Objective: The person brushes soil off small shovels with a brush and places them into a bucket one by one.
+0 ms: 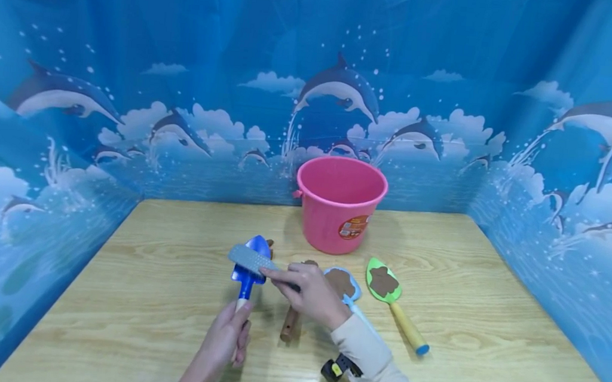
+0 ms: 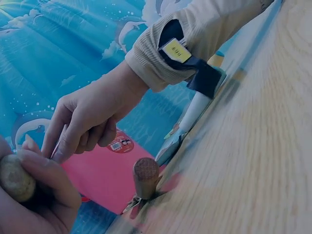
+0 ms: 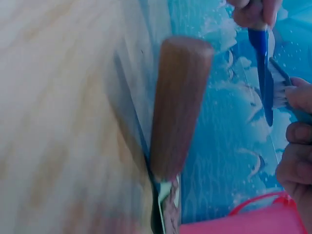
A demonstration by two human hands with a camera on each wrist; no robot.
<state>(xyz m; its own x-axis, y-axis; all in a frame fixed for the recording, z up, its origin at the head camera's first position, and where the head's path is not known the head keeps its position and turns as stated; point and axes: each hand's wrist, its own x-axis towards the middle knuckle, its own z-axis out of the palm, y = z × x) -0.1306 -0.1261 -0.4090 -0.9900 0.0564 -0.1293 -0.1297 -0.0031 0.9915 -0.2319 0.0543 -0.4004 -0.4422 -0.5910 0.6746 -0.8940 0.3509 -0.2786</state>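
Note:
My left hand [image 1: 227, 332] grips the pale wooden handle of a small blue shovel [image 1: 260, 245], held up with its blade pointing away. In my right hand [image 1: 306, 290] is a grey-blue brush [image 1: 247, 258], laid across the shovel's blade. The right wrist view shows the brush's white bristles [image 3: 279, 88] against the blade [image 3: 265, 92]. Below the right hand lies a tool with a brown wooden handle [image 1: 289, 324]; its head is largely hidden. Beside it, partly under the right forearm, is a light blue shovel [image 1: 356, 291] bearing a brown patch.
A pink bucket [image 1: 316, 219] stands at the back of the wooden table [image 1: 159, 275]. To the right lies a green shovel [image 1: 373, 268] with a brown patch and a yellowish handle [image 1: 408, 328]. A blue dolphin-print curtain [image 1: 215, 40] encloses the back and sides.

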